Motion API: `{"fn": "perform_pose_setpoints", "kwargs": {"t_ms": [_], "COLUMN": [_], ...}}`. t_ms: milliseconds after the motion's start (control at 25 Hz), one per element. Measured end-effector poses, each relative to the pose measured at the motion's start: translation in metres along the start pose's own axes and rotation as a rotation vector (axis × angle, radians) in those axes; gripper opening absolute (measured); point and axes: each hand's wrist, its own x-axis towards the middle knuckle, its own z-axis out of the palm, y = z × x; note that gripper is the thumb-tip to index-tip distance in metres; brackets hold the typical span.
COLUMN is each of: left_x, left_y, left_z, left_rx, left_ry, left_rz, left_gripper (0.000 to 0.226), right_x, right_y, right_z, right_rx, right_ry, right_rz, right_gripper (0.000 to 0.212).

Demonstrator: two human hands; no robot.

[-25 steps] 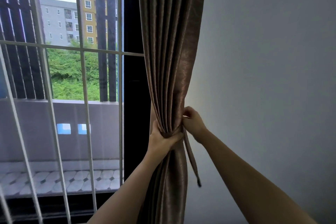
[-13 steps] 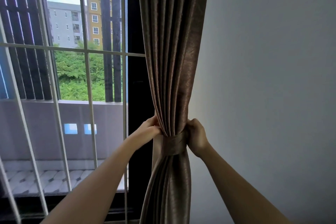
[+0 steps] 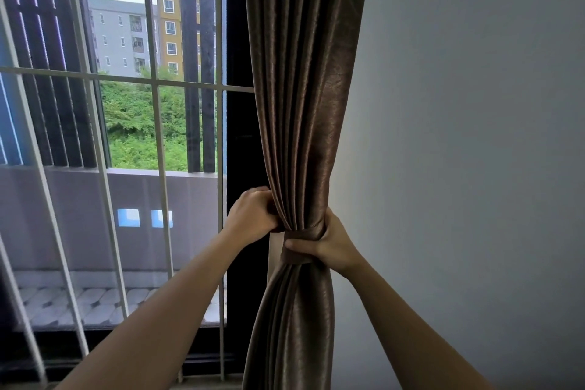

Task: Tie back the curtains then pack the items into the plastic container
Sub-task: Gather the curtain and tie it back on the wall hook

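Right of the window (image 3: 152, 120), a brown curtain (image 3: 300, 104) hung gathered into one bundle. A fabric band (image 3: 304, 233) circled its waist. On the window side, the left hand (image 3: 253, 218) had its grip curled into the folds. On the far side, the right hand (image 3: 329, 247) had its grip closed round the band. This tie-back looked nearly finished. No container or items were in view, so packing remained.

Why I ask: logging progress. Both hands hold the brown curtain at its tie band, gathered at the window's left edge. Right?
No: head view shows the curtain at the window's right edge; left hand and right hand hold it at the tie band.
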Motion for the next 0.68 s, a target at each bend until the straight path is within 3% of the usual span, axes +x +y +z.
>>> {"fn": "perform_pose_setpoints", "kwargs": {"t_ms": [80, 160, 280, 360, 440, 520, 640, 680], "left_x": [0.0, -0.001, -0.004, -0.005, -0.005, -0.001, 0.005, 0.004], "left_y": [-0.005, -0.009, -0.014, -0.018, -0.02, -0.018, -0.008, -0.001], "left_z": [0.001, -0.001, -0.018, -0.031, -0.04, -0.048, -0.051, -0.051], "left_rx": [0.016, -0.208, -0.492, -0.473, -0.434, -0.235, 0.465, 0.559], "left_ry": [0.043, -0.041, -0.302, -0.439, -0.556, -0.567, -0.262, -0.173], "left_rz": [0.128, 0.121, -0.058, -0.103, -0.139, -0.132, -0.058, -0.053], "left_gripper": [0.018, 0.005, 0.028, 0.041, 0.04, 0.025, 0.02, 0.019], "right_x": [0.001, 0.002, 0.001, 0.002, 0.004, 0.007, 0.009, 0.009], "right_y": [-0.001, -0.001, 0.003, 0.005, 0.005, 0.006, 0.004, 0.004], "right_z": [0.001, 0.001, -0.004, -0.006, -0.005, -0.003, 0.0, 0.001], "right_rx": [0.004, 0.02, 0.05, 0.049, 0.035, 0.015, -0.027, -0.047], "right_ry": [-0.008, -0.01, 0.003, -0.012, -0.03, -0.043, -0.049, -0.041], "right_rz": [0.004, 0.006, 0.008, 0.022, 0.034, 0.03, 0.047, 0.048], "right_gripper": [0.058, 0.057, 0.057, 0.06, 0.06, 0.06, 0.063, 0.064]}}
